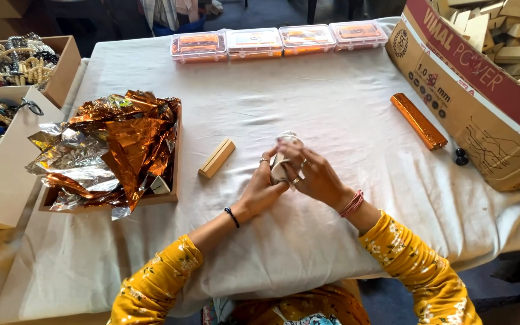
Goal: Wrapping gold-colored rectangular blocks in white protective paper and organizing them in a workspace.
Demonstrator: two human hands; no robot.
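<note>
Your left hand point(262, 188) and right hand point(311, 174) both grasp a small white cloth bundle point(283, 157) between their fingers; a wooden block point(216, 158) lies just left of them.

I'm seeing through the single head-worn camera, which is looking steeply down and forward from close above the cloth-covered table point(344, 114) toward its far edge.

Item count, table surface

Four clear lidded boxes point(278, 41) with orange contents; one loose wooden block point(216, 158); one foil-wrapped orange bar point(419, 121); one tray of crumpled foil point(111, 150); two hands.
</note>
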